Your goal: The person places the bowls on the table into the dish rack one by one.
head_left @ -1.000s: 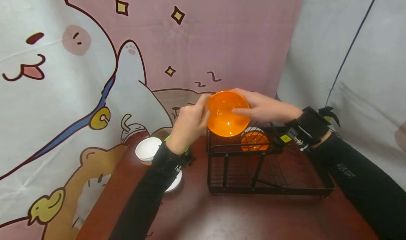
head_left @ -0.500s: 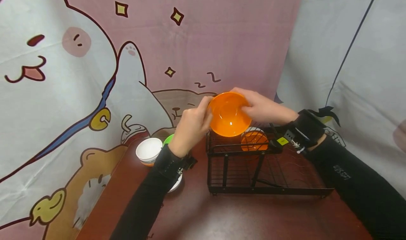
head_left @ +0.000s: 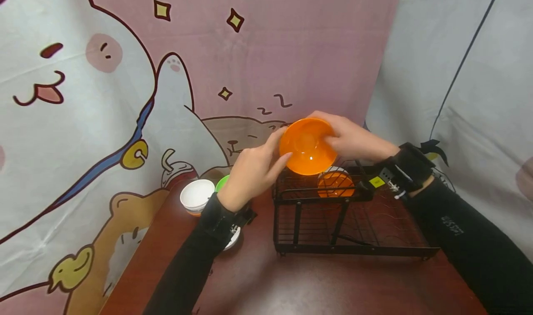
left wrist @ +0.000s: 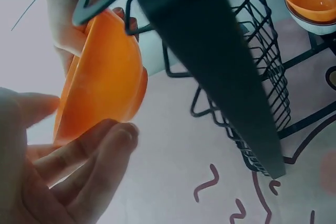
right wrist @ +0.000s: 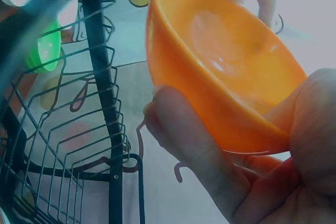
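The right hand pinches the orange bowl above the black dish rack, mouth facing near, central axis running near to far. The left hand holds its left rim between thumb and fingers.

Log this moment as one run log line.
right fingers: gripping orange bowl | left fingers: at its rim | orange bowl: tilted, in air | dish rack: holds second orange bowl | table: white bowl, green bowl

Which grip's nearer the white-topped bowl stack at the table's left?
Left. In the head view, the left grip is up and right of the white-topped bowl stack; the right grip is farther right, across the raised orange bowl.
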`<state>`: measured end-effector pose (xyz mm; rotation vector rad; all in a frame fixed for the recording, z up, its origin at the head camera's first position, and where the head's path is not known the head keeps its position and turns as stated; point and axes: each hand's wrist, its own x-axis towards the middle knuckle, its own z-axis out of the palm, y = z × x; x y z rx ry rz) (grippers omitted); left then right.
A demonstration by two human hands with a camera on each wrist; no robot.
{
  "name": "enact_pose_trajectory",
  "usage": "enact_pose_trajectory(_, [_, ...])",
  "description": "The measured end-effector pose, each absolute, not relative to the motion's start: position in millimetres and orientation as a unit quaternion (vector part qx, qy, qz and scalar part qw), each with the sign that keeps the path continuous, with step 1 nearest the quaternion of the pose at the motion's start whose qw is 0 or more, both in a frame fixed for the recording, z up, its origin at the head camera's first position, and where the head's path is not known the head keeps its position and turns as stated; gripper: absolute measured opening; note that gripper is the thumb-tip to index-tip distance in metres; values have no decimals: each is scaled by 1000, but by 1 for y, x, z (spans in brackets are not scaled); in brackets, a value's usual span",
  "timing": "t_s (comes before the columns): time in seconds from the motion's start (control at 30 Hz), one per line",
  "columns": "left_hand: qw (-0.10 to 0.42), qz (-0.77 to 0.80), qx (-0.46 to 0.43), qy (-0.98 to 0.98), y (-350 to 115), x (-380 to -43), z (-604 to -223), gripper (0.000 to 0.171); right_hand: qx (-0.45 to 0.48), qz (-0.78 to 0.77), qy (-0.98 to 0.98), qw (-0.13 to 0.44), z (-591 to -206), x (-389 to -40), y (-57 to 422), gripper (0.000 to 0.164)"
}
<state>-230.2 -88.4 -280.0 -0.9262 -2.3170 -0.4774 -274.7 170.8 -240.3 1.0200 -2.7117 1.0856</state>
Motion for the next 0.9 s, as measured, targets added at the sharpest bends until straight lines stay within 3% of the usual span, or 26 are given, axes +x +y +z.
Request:
enact_pose_trajectory(0.2, [287,-179,-323,-884,-111,-231,-291,53,302,380,-873,41,-236,-278,191,54])
enact_pose_trajectory(0.53, [325,-177,-259,-892,-167,-238,-323,43,253,445,-854,94,-235,-280,225,47])
enact_pose_trajectory(0.9, [257,-174,-222,-924,-225,-225,-391,35,216,473,-844,135,-253,-289,255,48])
